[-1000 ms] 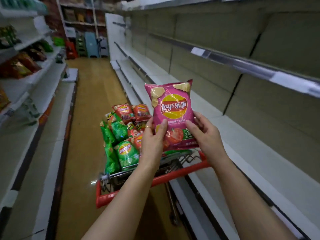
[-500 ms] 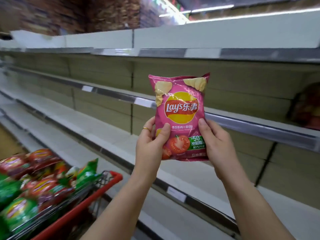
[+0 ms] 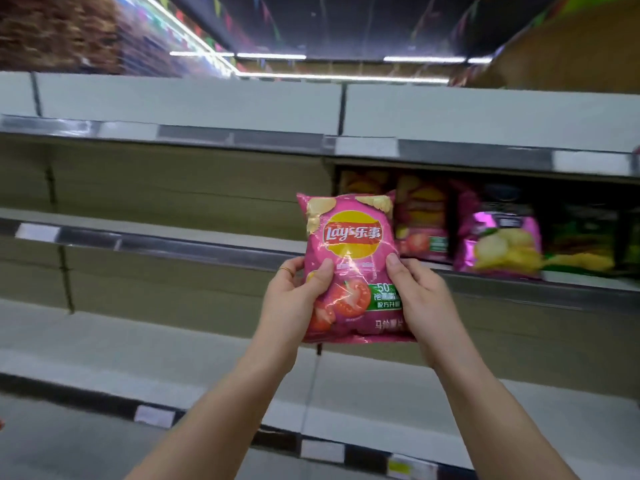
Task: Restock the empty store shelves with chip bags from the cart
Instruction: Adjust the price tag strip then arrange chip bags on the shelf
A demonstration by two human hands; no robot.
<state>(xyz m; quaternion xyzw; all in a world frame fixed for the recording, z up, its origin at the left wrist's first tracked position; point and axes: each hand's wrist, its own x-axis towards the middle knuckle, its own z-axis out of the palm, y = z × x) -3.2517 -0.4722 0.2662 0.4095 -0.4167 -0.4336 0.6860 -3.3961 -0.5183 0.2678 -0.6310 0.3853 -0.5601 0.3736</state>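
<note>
A pink Lay's chip bag [image 3: 351, 251] with a tomato picture stands upright in front of me, held by both hands. My left hand [image 3: 294, 299] grips its lower left edge, thumb across the front. My right hand [image 3: 420, 299] grips the lower right edge the same way. The bag hangs in front of the middle shelf [image 3: 194, 247], just left of a matching pink bag [image 3: 422, 220] standing on that shelf. The cart is out of view.
On the middle shelf to the right stand a purple chip bag [image 3: 498, 233] and a dark green one [image 3: 585, 233]. The top shelf [image 3: 194, 133] and the lower shelves [image 3: 104, 344] run the full width. Price tags [image 3: 154, 415] line the front rails.
My view has swung right and upward, from the aisle and cart to facing the shelves. The cart has left the frame. Both hands keep the same hold on the pink bag, now nearer the stocked bags.
</note>
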